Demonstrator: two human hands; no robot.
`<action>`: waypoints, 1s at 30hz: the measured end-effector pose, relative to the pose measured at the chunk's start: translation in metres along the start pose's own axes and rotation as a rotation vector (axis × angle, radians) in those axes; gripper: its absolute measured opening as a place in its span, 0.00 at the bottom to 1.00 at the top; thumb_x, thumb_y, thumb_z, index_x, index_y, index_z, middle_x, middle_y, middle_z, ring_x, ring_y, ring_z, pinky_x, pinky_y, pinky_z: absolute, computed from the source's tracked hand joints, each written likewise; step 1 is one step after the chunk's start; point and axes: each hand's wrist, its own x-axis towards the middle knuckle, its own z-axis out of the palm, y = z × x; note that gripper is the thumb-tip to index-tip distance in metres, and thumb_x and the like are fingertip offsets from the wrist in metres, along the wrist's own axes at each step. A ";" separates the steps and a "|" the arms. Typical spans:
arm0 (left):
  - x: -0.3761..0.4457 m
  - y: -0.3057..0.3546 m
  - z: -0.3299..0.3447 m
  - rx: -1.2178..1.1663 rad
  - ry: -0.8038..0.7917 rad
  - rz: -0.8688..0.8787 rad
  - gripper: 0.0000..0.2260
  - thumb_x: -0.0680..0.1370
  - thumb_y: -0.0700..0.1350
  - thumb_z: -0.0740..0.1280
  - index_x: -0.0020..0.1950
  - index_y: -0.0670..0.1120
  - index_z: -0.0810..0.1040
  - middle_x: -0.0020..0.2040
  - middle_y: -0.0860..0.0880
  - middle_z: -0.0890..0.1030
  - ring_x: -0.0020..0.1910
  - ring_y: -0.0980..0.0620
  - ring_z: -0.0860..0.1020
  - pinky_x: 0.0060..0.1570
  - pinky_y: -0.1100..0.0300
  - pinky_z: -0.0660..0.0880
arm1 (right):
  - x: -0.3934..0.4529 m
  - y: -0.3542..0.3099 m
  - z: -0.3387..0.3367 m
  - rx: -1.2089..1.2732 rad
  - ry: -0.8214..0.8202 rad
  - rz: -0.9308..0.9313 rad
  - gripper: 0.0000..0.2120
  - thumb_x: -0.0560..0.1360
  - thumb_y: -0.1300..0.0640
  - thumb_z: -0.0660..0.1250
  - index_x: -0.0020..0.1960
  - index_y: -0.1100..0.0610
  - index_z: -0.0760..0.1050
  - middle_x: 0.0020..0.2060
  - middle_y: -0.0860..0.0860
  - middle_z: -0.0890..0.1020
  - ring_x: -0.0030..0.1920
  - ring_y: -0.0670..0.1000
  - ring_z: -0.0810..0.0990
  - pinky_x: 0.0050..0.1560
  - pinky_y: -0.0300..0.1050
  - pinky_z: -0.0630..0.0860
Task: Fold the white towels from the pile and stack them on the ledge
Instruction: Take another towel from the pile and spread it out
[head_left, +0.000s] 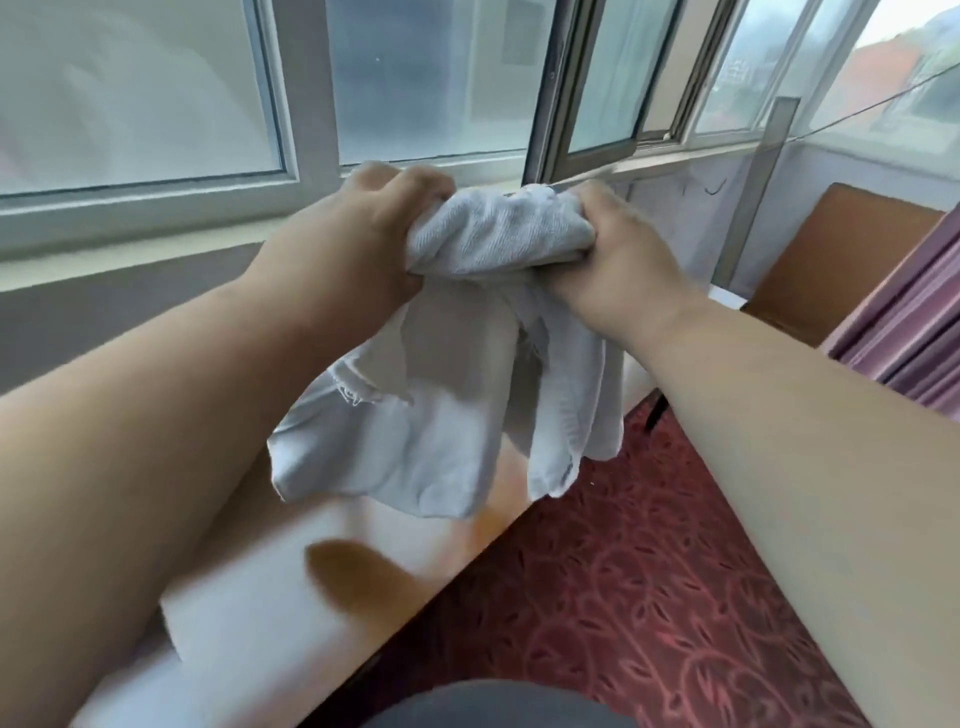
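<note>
A crumpled white towel (447, 415) hangs in the air in front of me, held up by both hands. My left hand (358, 234) grips its bunched top edge on the left. My right hand (613, 260) grips the same bunched edge on the right, close to the left hand. The towel's frayed lower part droops over a wooden table (363, 577). Behind the hands runs the pale window ledge (130, 260). No pile of towels shows clearly; a blurred white patch (249, 623) lies on the table below my left forearm.
Windows (415, 78) fill the wall behind the ledge. An orange-brown chair (831, 260) stands at the right by a purple curtain (914, 322). Red patterned carpet (649, 571) covers the floor to the right of the table.
</note>
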 end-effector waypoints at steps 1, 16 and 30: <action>0.014 -0.013 0.009 0.049 0.002 0.000 0.31 0.68 0.40 0.72 0.66 0.58 0.65 0.63 0.44 0.72 0.49 0.35 0.78 0.42 0.48 0.74 | 0.019 0.010 0.013 -0.001 -0.005 -0.023 0.11 0.70 0.58 0.71 0.50 0.60 0.74 0.46 0.52 0.79 0.46 0.52 0.76 0.43 0.41 0.69; -0.048 -0.117 0.251 0.305 -0.812 -0.568 0.37 0.65 0.42 0.74 0.67 0.60 0.60 0.59 0.56 0.69 0.53 0.49 0.78 0.43 0.51 0.78 | 0.080 0.202 0.278 -0.248 -1.056 -0.371 0.10 0.67 0.50 0.66 0.42 0.45 0.64 0.35 0.40 0.69 0.45 0.51 0.74 0.57 0.51 0.68; -0.088 -0.061 0.334 -0.206 -1.128 -1.134 0.44 0.64 0.72 0.68 0.76 0.61 0.58 0.73 0.60 0.61 0.70 0.54 0.66 0.67 0.53 0.67 | 0.079 0.277 0.339 -0.282 -1.757 -0.369 0.49 0.57 0.18 0.59 0.72 0.41 0.64 0.52 0.44 0.71 0.57 0.52 0.68 0.53 0.51 0.66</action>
